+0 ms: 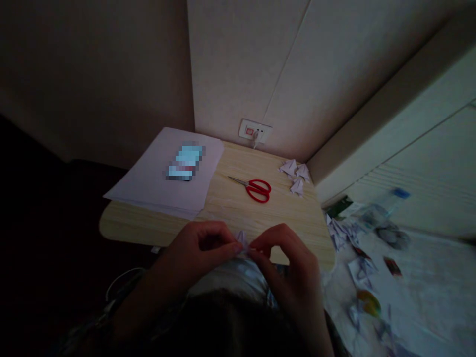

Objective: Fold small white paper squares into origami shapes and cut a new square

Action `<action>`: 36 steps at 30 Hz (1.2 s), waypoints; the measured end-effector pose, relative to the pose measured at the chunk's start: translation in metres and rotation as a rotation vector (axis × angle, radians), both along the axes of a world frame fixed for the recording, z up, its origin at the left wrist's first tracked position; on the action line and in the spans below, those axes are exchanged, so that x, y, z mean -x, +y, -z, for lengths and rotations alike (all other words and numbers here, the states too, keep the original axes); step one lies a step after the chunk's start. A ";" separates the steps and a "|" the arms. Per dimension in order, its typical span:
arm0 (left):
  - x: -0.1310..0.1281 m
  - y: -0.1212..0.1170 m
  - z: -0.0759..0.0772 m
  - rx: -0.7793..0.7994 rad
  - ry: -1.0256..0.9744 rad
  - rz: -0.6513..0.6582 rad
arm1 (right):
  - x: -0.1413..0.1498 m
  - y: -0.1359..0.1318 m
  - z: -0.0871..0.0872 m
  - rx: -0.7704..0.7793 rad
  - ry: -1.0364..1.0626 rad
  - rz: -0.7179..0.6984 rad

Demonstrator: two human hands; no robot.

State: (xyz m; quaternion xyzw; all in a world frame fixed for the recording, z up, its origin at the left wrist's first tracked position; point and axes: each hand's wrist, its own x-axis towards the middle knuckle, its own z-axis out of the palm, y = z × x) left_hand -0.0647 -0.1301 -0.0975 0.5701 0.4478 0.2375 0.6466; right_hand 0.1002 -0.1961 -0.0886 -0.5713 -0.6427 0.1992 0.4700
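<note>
Between my two hands, at the table's front edge, is a small folded piece of white paper point(242, 238) with a pointed top. My left hand point(203, 245) pinches its left side between thumb and fingers. On the other side my right hand point(288, 255) pinches its lower right part. Fingertips hide much of the paper's lower half. Beyond the hands lie scissors point(258, 190) with red handles, blades pointing left. Several similar folded paper pieces point(297, 187) sit at the table's back right corner.
A stack of white paper sheets point(148, 171) covers the table's left side, a blurred-out phone point(186, 161) on top. A wall socket point(255, 131) with a plug is behind the wooden table point(223, 208). To the right, a plastic bottle point(386, 203) and more folded paper point(340, 232) lie lower down.
</note>
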 end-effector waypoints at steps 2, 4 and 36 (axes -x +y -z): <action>-0.003 0.003 0.006 -0.030 0.020 0.002 | -0.003 0.002 0.007 -0.015 -0.064 -0.030; -0.007 0.007 0.014 -0.067 0.050 -0.001 | -0.005 0.006 0.018 0.027 -0.076 -0.040; -0.026 0.027 0.088 -0.756 0.674 0.378 | -0.018 0.036 0.120 -0.070 -0.528 0.030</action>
